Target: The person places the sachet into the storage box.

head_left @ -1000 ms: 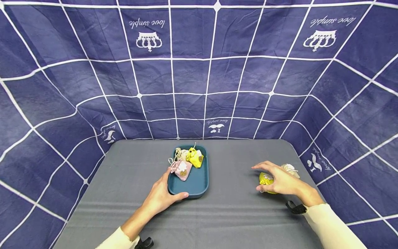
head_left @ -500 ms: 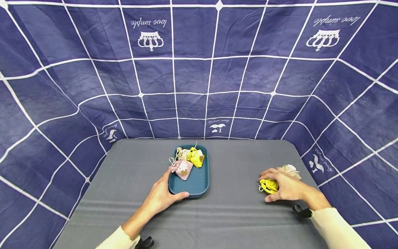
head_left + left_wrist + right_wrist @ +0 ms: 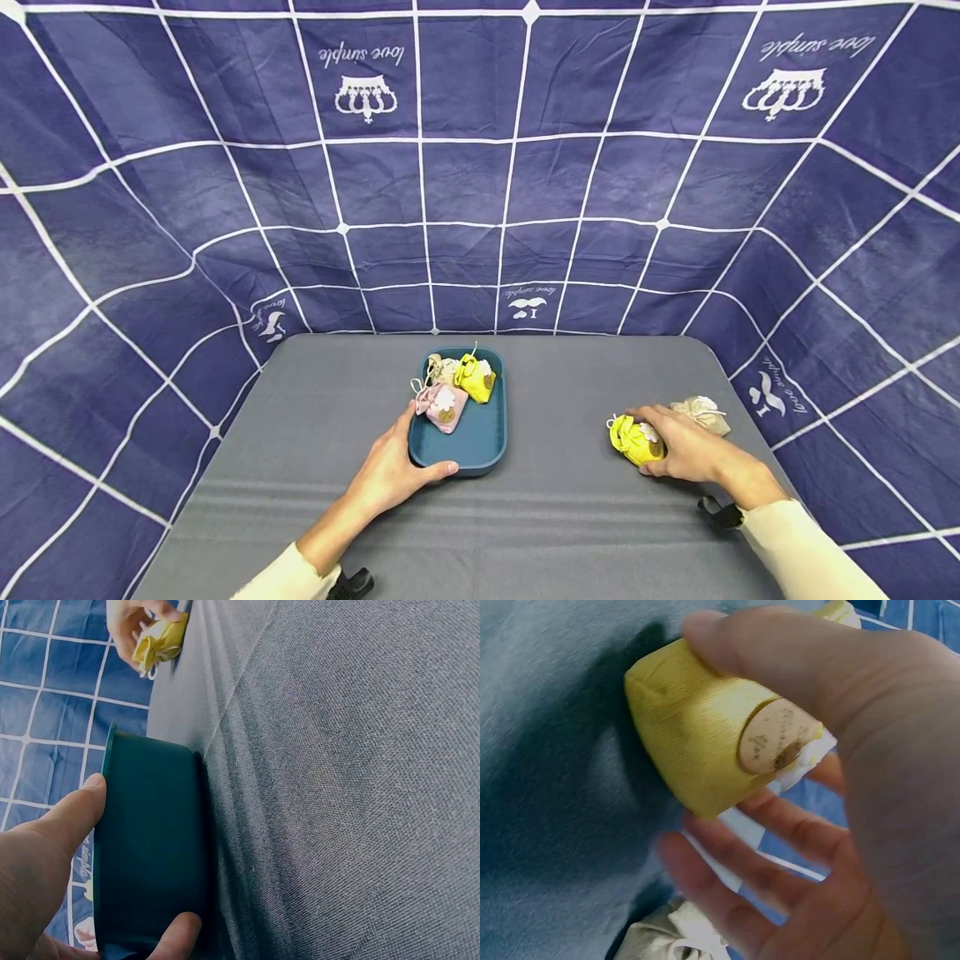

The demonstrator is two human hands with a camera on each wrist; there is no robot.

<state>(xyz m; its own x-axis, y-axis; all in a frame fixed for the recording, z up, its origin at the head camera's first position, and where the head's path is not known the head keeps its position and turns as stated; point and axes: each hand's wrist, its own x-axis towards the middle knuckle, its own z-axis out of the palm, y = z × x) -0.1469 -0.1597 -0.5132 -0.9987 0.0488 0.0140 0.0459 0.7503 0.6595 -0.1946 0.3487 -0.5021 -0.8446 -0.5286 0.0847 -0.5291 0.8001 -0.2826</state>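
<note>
A small yellow drawstring pouch (image 3: 636, 440) with a white flower and a round tan tag is held in my right hand (image 3: 686, 446), thumb on one side and fingers on the other. In the right wrist view the yellow pouch (image 3: 705, 720) casts a shadow on the grey cloth beneath it. My left hand (image 3: 393, 467) holds the near left corner of a teal tray (image 3: 468, 454), its thumb along the front wall. Inside the tray's far part lie a pink pouch (image 3: 442, 408), another yellow pouch (image 3: 476, 379) and a beige pouch (image 3: 444, 369), partly covered.
Beside my right hand, on its far side, another beige pouch (image 3: 703, 414) lies on the grey cloth-covered table (image 3: 555, 517). A blue curtain (image 3: 465, 183) with white grid lines encloses the table at the back and both sides.
My right hand has closed round the yellow pouch and shifted it slightly left, its drawstring end now pointing leftward. The left hand and the tray have stayed in place.
</note>
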